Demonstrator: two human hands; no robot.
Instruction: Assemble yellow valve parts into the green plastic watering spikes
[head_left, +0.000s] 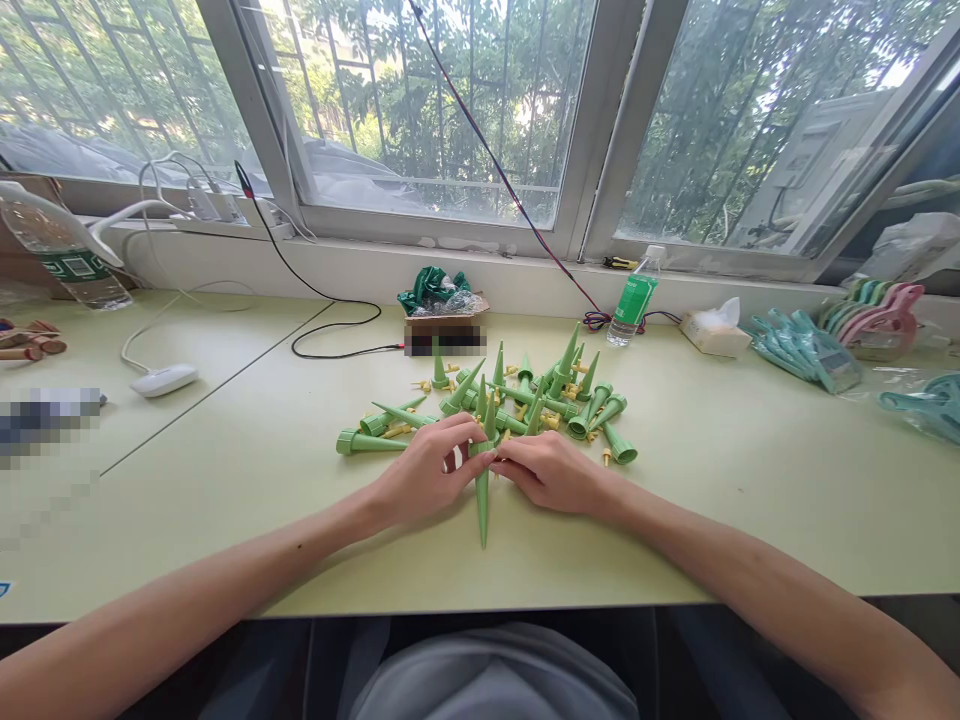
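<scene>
Holding green spike in left hand, tip jutting to that hand's near side. Pinching narrowly beside its collar with right hand; cannot tell if gripping anything. Presumably working the collar: keep left hold steady, right pinch aligned.

The hands are together at a green spike near loose spikes.

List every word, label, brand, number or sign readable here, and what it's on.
No text can be read for certain.
Green label on the right bottle: white marks, too small.
Dark green label on the left bottle: patterned, too blurred.
Blue mark at far left: cut off.
Pixelated patches: unreadable.
</scene>
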